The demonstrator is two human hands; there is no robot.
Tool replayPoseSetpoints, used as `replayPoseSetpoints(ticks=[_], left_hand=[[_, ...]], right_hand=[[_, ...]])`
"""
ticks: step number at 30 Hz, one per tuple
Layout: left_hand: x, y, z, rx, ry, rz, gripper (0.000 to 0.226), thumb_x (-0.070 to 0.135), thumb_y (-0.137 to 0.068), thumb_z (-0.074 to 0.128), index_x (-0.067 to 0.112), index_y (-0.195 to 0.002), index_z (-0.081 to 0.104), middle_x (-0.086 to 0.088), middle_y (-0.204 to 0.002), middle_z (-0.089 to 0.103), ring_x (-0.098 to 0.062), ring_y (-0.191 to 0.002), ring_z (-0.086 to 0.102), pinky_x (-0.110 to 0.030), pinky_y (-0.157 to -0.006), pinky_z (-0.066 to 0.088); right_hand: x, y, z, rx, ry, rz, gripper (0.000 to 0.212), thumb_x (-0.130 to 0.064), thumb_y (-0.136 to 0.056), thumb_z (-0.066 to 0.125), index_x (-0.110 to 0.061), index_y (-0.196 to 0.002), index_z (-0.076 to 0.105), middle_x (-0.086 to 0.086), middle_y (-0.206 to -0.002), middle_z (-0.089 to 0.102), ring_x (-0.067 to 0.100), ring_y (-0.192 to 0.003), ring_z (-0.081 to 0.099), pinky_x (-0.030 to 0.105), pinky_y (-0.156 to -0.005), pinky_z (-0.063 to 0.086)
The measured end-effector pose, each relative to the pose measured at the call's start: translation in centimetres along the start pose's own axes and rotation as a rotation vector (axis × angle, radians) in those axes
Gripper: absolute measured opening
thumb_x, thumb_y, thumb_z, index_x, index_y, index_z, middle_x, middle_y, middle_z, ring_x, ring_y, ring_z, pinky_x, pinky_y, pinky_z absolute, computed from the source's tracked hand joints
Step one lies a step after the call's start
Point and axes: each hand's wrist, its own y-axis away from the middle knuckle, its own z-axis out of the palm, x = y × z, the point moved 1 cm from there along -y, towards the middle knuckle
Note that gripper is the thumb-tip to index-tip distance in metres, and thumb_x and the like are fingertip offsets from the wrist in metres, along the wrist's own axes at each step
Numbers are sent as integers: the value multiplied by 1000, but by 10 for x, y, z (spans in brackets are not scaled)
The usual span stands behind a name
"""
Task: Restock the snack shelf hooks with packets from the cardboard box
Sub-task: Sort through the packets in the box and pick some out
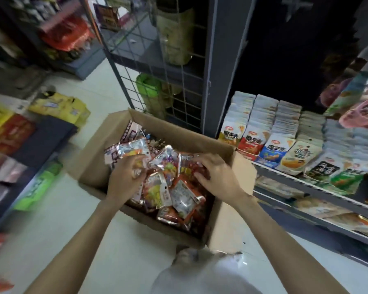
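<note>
An open cardboard box (106, 153) stands on the pale floor in the middle of the head view. It is full of shiny red, orange and silver snack packets (180, 196). Both my hands are inside it. My left hand (125, 177) grips a silver and orange packet (134, 149) at the box's left side. My right hand (217, 175) has its fingers curled round the top of a red packet (191, 166). To the right, rows of snack packets (272, 145) fill the snack shelf (306, 187). The hooks are hidden.
A wire grid rack (164, 81) with a green bag stands just behind the box. Low shelves of coloured goods (19, 145) line the left side. A dark shelf post (221, 60) rises behind the box's right corner. Pale floor (51, 230) lies between the left shelves and the box.
</note>
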Motion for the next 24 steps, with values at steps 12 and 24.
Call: replayPoseSetpoints(ticks=[12, 24], left_hand=[[-53, -30, 31, -399, -373, 158, 88, 64, -76, 63, 17, -145, 34, -7, -145, 38, -25, -135, 32, -41, -112, 27], [-33, -53, 74, -472, -461, 106, 110, 64, -70, 68, 9, -150, 13, -14, -145, 37, -33, -134, 31, -41, -114, 27]], right_hand=[[18, -86, 95, -539, 351, 234, 94, -52, -86, 61, -29, -153, -1, 10, -160, 6, 36, -146, 5, 61, -115, 1], [19, -64, 99, -564, 626, 164, 112, -63, -69, 72, -38, -150, 0, 13, -150, 22, 32, -133, 23, 51, -108, 19]])
